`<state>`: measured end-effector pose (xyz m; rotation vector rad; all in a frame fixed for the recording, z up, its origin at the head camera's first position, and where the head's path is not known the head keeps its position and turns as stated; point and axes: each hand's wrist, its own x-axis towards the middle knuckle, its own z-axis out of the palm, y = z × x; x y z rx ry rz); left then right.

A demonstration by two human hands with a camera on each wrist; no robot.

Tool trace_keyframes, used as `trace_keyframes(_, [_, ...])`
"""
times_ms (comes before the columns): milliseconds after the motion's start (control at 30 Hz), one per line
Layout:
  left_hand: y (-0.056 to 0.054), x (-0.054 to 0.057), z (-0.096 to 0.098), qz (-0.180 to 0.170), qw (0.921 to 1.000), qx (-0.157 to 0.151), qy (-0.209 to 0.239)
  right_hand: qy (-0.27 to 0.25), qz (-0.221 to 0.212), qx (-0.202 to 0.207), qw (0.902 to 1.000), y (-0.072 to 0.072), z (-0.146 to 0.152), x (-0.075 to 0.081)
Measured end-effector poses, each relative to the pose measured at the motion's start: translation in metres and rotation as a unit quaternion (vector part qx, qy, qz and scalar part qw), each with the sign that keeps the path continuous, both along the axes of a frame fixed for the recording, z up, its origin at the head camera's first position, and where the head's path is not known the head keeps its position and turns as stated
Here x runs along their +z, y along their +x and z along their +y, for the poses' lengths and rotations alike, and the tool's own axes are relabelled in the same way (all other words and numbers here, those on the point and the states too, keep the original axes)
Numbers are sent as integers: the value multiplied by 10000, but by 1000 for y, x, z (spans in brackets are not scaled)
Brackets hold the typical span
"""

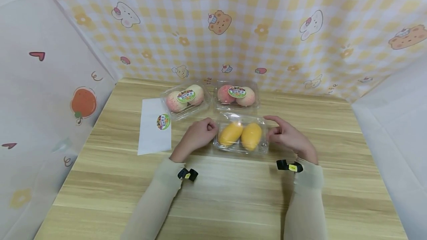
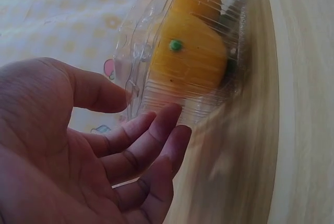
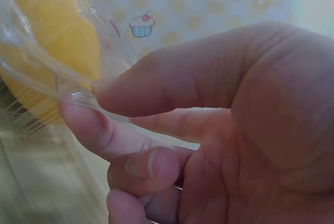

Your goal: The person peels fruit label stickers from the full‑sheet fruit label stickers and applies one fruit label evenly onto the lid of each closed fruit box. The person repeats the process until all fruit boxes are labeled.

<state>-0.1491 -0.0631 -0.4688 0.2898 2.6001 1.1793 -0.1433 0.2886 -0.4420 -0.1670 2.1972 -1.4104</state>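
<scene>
A clear plastic clamshell box [image 1: 241, 148] with two yellow mangoes [image 1: 251, 136] inside lies in the middle of the table. At its left end is my left hand [image 1: 199, 134]; in the left wrist view the thumb and bent fingers [image 2: 166, 119] meet the box's rim and ribbed side. My right hand [image 1: 290, 136] is at the opposite end, where the right wrist view shows thumb and forefinger pinching the rim. The other right fingers are curled beneath. The lid appears down over the mangoes, but whether its edge is fully fastened I cannot tell.
Behind stand two more clear boxes, a left peach box [image 1: 186, 109] and a right peach box [image 1: 237, 105], each with a round label on top. A white sheet [image 1: 151, 132] bearing one round sticker [image 1: 163, 122] lies left on the wooden table [image 1: 340, 132]. A checked cloth [image 1: 200, 51] hangs behind.
</scene>
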Motion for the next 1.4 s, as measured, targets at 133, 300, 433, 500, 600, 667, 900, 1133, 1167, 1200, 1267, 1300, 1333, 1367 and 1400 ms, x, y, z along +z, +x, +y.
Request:
trace_keyframes(133, [-10,-23,-9,125,9999,5,8,14,24,-3,10000,-2,-6,0])
trace_keyframes(300, [-17,-39,-18,103,9999,-13,22,-50,70,39,10000,-4,-13,-1])
trace_keyframes(433, [-21,-49,-24,79,10000,11,-2,-29,76,51,10000,-4,-18,-1])
trace_keyframes(500, [-25,-57,-27,55,10000,27,-41,-21,65,52,10000,-4,-19,-1])
trace_keyframes(600, [-30,-69,-31,39,9999,57,-114,25,81,82,9999,-5,-21,-2])
trace_keyframes(667, [-33,-74,-33,39,9999,53,-103,58,112,102,9999,-5,-22,-2])
trace_keyframes(900, [-31,-73,-35,-23,10000,51,-48,105,106,128,9998,-2,-24,-1])
trace_keyframes(1133, [-12,-34,-32,52,10000,-26,-16,56,151,129,9998,-1,-25,-2])
trace_keyframes(1167, [-11,-33,-32,69,10000,-28,-24,55,159,131,9998,-1,-25,-2])
trace_keyframes(1200, [-10,-32,-32,90,9999,-24,-43,44,166,134,9998,-1,-25,-2])
trace_keyframes(1267, [-14,-40,-32,116,9999,13,-93,64,181,149,9997,-1,-25,-1])
trace_keyframes(1300, [-15,-42,-33,165,9998,22,-135,68,190,160,9997,-1,-25,-1])
trace_keyframes(1333, [-15,-41,-33,159,9998,24,-136,82,200,165,9996,-1,-25,-1])
trace_keyframes(1367, [-13,-33,-32,109,9998,13,-159,90,213,169,9996,-1,-24,-1])
trace_keyframes(1400, [-15,-37,-33,135,9997,-20,-188,89,222,166,9996,-1,-24,0])
